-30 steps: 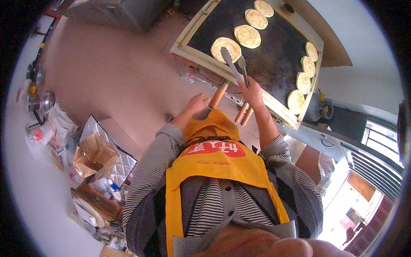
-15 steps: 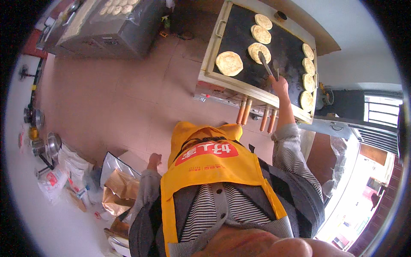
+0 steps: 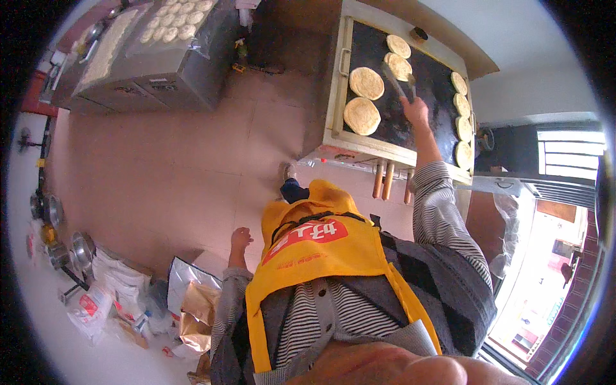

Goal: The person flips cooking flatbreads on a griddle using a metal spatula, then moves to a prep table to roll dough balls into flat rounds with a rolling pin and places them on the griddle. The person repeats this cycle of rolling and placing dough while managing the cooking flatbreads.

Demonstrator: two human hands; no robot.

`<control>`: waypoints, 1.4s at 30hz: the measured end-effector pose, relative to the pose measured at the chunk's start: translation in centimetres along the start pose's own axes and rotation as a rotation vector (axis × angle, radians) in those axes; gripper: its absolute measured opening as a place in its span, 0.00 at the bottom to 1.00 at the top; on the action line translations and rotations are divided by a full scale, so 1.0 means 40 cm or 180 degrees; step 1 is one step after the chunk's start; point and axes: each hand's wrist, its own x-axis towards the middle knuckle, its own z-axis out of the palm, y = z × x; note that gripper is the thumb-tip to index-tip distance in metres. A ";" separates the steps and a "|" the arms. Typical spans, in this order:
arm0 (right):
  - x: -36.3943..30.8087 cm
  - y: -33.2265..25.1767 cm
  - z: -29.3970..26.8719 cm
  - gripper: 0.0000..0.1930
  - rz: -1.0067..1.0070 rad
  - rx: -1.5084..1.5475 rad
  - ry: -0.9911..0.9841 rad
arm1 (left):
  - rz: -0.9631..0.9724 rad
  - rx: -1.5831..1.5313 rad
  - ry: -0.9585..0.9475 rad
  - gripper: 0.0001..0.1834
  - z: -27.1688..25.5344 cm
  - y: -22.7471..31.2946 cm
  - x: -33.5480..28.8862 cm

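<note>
Metal tongs (image 3: 399, 85) are in my right hand (image 3: 417, 112), which reaches over the black griddle (image 3: 428, 90). One tong arm reaches the left edge of a round flatbread (image 3: 398, 67); whether the tongs grip it I cannot tell. Just beyond lies another flatbread (image 3: 398, 45). On the griddle's left side are a browned flatbread (image 3: 367, 83) and, nearer me, a second one (image 3: 362, 116). Several more flatbreads (image 3: 462, 128) line the right edge. My left hand (image 3: 241, 239) hangs beside the yellow apron (image 3: 327, 247), fingers loosely bent, nothing seen in it.
Wooden handles (image 3: 388, 181) stick out from the griddle's front. At the far left, a metal counter (image 3: 186, 80) carries pale dough rounds (image 3: 176, 22). Bags (image 3: 122, 282), a paper sack (image 3: 197, 314) and metal bowls (image 3: 82, 250) sit at the lower left.
The flatbread that was under the tongs now lies farther left, beyond the nearest left one. The tongs have moved to the flatbread behind its old spot. My view has shifted slightly.
</note>
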 end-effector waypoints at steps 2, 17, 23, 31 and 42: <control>0.076 0.021 -0.019 0.35 0.0438 -0.0444 -0.0265 | 0.0691 0.0379 0.0146 0.14 -0.012 0.021 -0.004; 0.146 -0.088 0.009 0.26 -0.0383 0.0761 -0.0351 | -0.0010 0.0170 0.0410 0.14 -0.202 0.117 0.001; 0.426 0.077 0.069 0.32 0.0684 -0.0140 0.0025 | 0.0550 0.0606 0.0051 0.17 -0.282 0.299 0.101; 0.453 -0.112 0.141 0.28 0.0418 0.1315 -0.0652 | 0.2214 0.1869 0.0562 0.13 -0.420 0.261 0.100; 0.325 -0.162 -0.013 0.25 -0.0674 -0.0120 -0.0759 | 0.1564 0.2420 0.0088 0.13 -0.390 0.240 0.087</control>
